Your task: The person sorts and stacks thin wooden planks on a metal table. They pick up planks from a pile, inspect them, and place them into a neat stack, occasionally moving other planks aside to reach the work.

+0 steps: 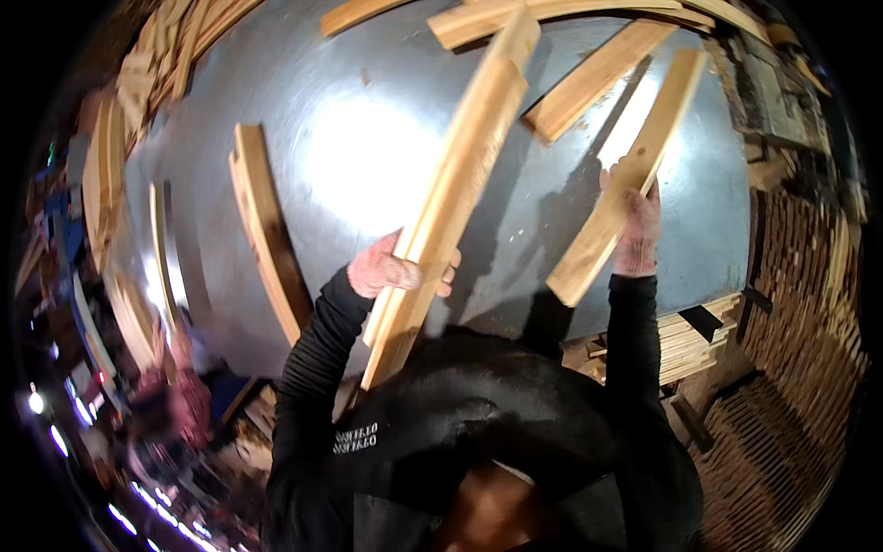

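Observation:
My left hand (386,267), in a pinkish work glove, is wrapped round a long wooden plank (460,175) with a stepped edge; it may be two boards laid together. The plank slants from near my body up to the far side of the metal table (359,64). In my right hand (637,225), also gloved, is a shorter wooden board (635,175), tilted the same way and raised above the tabletop. My fingers close round its edge from the right side, and some show beyond it.
Other boards lie on the table: a pair (262,230) to the left, one flat board (598,78) at the far right, and a stack (552,9) along the far edge. At the left, a co-worker (184,396) handles a thin strip. Wood is piled (800,294) at the right.

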A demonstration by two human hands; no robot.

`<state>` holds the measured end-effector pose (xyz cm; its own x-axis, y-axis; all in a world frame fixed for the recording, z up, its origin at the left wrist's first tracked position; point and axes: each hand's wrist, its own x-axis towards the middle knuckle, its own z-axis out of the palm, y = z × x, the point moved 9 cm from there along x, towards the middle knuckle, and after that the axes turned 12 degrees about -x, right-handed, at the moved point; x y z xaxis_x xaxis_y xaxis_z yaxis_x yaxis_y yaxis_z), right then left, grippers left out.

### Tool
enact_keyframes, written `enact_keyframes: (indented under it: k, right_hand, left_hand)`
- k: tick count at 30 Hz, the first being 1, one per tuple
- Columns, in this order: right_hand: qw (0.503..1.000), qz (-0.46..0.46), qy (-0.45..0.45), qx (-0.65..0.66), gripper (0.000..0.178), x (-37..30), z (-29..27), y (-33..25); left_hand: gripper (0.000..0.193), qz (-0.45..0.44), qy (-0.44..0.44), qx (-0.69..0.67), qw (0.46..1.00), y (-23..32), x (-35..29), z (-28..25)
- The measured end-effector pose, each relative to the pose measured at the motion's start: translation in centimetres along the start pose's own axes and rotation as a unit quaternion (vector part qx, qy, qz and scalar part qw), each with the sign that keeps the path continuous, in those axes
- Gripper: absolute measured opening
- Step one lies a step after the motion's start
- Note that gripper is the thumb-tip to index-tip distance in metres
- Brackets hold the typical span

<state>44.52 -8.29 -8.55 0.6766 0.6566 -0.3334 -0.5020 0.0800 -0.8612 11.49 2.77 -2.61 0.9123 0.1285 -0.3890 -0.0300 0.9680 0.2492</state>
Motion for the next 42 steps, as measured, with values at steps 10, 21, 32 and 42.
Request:
enact_keyframes:
  k: [10,21,32,42]
  right_hand:
    - [0.828,-0.101,-0.307,-0.459,0.101,-15.7,24.3,9.9]
    - [0.822,0.334,-0.460,0.016,0.070,-14.4,24.1,17.3]
    - [0.713,0.073,-0.478,-0.509,0.092,-19.7,35.3,24.0]
    - [0.430,-0.332,-0.494,-0.679,0.081,-12.1,43.8,17.3]
  left_hand:
    - [0.032,0.374,0.262,0.159,0.875,9.5,-4.3,-4.9]
    - [0.042,0.186,0.630,0.537,0.529,1.9,-22.2,-15.7]
    - [0.103,-0.016,0.755,0.427,0.497,0.7,-31.9,-17.2]
    - [0.109,0.064,0.707,0.491,0.505,2.6,-30.6,-15.8]
